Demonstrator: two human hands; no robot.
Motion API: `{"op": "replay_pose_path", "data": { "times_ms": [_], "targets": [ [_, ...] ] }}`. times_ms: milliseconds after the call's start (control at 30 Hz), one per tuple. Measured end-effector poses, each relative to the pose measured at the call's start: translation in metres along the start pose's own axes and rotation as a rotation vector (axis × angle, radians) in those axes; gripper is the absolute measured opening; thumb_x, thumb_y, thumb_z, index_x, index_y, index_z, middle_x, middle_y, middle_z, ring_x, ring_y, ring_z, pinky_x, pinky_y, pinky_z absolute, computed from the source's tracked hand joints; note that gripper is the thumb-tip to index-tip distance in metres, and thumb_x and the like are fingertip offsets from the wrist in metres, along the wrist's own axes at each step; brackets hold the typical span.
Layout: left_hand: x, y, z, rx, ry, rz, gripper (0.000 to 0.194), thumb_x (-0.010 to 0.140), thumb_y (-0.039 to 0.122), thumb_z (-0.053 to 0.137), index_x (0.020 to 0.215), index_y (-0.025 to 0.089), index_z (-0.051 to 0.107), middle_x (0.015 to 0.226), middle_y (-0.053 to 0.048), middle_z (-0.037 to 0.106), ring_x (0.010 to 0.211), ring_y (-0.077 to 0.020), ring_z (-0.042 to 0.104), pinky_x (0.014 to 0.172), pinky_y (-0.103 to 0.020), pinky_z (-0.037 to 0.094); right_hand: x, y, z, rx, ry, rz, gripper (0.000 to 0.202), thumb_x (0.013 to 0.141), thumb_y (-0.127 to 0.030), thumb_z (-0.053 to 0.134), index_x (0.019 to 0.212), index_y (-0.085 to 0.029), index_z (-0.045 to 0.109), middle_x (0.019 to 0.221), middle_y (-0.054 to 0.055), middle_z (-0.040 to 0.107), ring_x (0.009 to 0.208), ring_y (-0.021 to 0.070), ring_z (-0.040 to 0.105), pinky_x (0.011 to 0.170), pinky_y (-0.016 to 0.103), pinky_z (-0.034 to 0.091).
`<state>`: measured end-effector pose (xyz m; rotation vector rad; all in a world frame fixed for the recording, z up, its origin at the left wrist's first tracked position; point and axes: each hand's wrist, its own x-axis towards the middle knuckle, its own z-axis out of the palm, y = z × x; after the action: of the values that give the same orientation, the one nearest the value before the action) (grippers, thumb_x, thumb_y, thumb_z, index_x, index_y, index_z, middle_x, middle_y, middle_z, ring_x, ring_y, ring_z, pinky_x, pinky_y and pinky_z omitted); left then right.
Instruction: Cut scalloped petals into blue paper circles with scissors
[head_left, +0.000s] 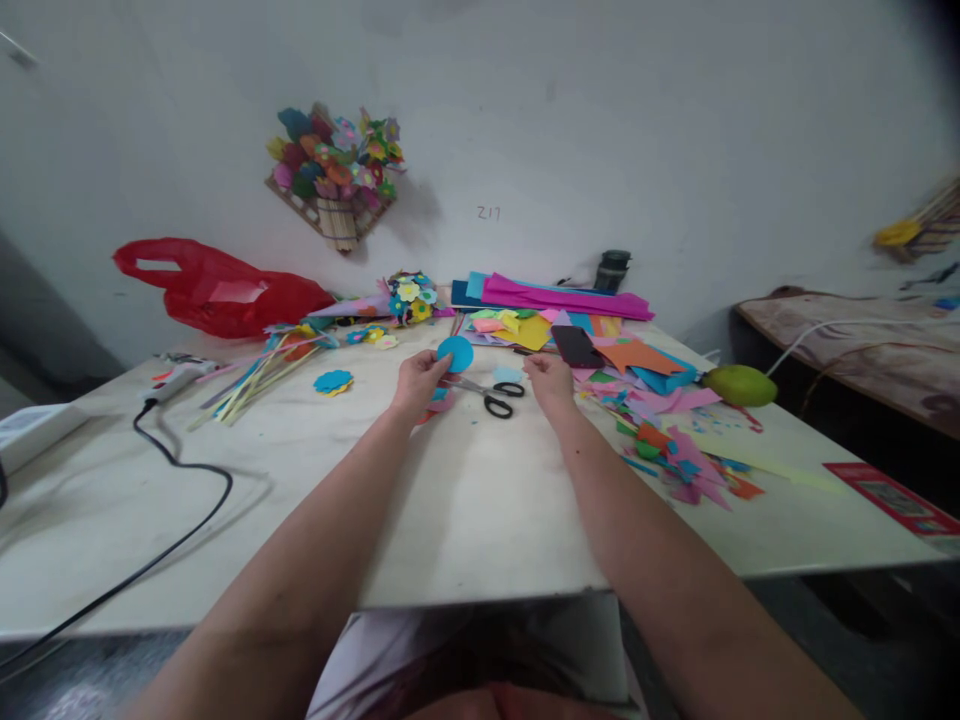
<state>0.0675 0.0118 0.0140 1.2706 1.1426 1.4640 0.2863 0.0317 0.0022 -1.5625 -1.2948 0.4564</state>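
My left hand (421, 382) pinches a round blue paper disc (455, 354) by its left edge, holding it up over the table. Below that hand, partly covered by it, lie pink and blue paper pieces (441, 402). Black-handled scissors (498, 405) rest between my hands, blades pointing left. My right hand (549, 380) is closed with the fingertips together near a pale blue paper piece (508, 374); whatever it may hold is too small to make out. Farther left lies a scalloped blue paper flower (332, 382) over a yellow one.
Paper scraps (679, 450) and a dark phone (576, 347) are to the right, with a green-yellow fruit-like object (741, 385). A glue gun (180, 378) with a black cord, paper strips (259, 375) and a red plastic bag (217, 290) occupy the left. Magenta paper (562, 297) lies at the back.
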Motion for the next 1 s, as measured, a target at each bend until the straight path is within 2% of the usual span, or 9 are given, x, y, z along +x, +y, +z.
{"op": "replay_pose_path", "data": {
  "times_ms": [133, 300, 433, 533, 700, 867, 1000],
  "targets": [
    [-0.001, 0.001, 0.0, -0.027, 0.007, -0.021, 0.036, 0.072, 0.045, 0.082, 0.074, 0.017, 0.06, 0.066, -0.003, 0.071, 0.063, -0.0179, 0.071, 0.06, -0.026, 0.05, -0.005, -0.003, -0.004, -0.376, -0.103, -0.055, 0.028, 0.093, -0.023, 0.06, 0.112, -0.02, 0.08, 0.116, 0.009, 0.078, 0.109, 0.0244, 0.071, 0.092, 0.033, 0.051],
    [-0.006, 0.003, 0.003, -0.039, -0.017, -0.043, 0.03, 0.076, 0.038, 0.08, 0.073, 0.017, 0.059, 0.065, -0.003, 0.071, 0.06, -0.0161, 0.069, 0.056, -0.024, 0.049, -0.016, -0.015, -0.006, -0.61, -0.233, -0.24, 0.038, 0.091, -0.01, 0.055, 0.115, -0.023, 0.081, 0.124, 0.007, 0.076, 0.121, 0.0252, 0.065, 0.101, 0.034, 0.046],
    [-0.008, 0.002, 0.003, 0.003, -0.066, -0.046, 0.029, 0.077, 0.038, 0.08, 0.074, 0.016, 0.061, 0.064, -0.003, 0.07, 0.059, -0.0162, 0.069, 0.054, -0.024, 0.047, -0.021, -0.022, -0.007, -0.676, -0.329, -0.271, 0.038, 0.09, -0.01, 0.053, 0.108, -0.026, 0.083, 0.117, 0.005, 0.079, 0.117, 0.0234, 0.067, 0.099, 0.033, 0.045],
    [-0.007, 0.0, 0.003, 0.021, -0.069, -0.052, 0.031, 0.078, 0.039, 0.08, 0.074, 0.016, 0.06, 0.065, -0.004, 0.071, 0.059, -0.0162, 0.069, 0.054, -0.023, 0.047, -0.02, -0.021, -0.008, -0.672, -0.309, -0.204, 0.038, 0.09, -0.012, 0.053, 0.107, -0.026, 0.083, 0.114, 0.006, 0.079, 0.111, 0.0233, 0.07, 0.094, 0.031, 0.047],
    [-0.005, -0.002, 0.003, 0.007, -0.068, -0.047, 0.032, 0.078, 0.04, 0.081, 0.073, 0.016, 0.059, 0.063, -0.002, 0.067, 0.06, -0.0165, 0.07, 0.053, -0.023, 0.046, -0.016, -0.015, -0.01, -0.723, -0.207, -0.202, 0.04, 0.095, -0.015, 0.051, 0.123, -0.025, 0.078, 0.126, 0.008, 0.075, 0.117, 0.0251, 0.067, 0.094, 0.033, 0.047],
    [-0.005, -0.004, 0.002, 0.041, -0.087, -0.05, 0.032, 0.079, 0.041, 0.08, 0.073, 0.016, 0.061, 0.062, -0.004, 0.069, 0.058, -0.0161, 0.067, 0.053, -0.023, 0.046, -0.016, -0.014, -0.009, -0.853, -0.309, -0.29, 0.036, 0.096, -0.024, 0.056, 0.125, -0.022, 0.077, 0.131, 0.012, 0.072, 0.123, 0.0281, 0.063, 0.101, 0.036, 0.044],
    [-0.005, -0.004, 0.002, 0.059, -0.084, -0.06, 0.029, 0.08, 0.039, 0.078, 0.073, 0.016, 0.061, 0.06, -0.004, 0.069, 0.056, -0.0161, 0.066, 0.054, -0.024, 0.046, -0.016, -0.014, -0.007, -0.861, -0.349, -0.274, 0.042, 0.1, -0.028, 0.051, 0.136, -0.018, 0.069, 0.135, 0.015, 0.07, 0.127, 0.0299, 0.06, 0.103, 0.04, 0.042]
  ]
}}
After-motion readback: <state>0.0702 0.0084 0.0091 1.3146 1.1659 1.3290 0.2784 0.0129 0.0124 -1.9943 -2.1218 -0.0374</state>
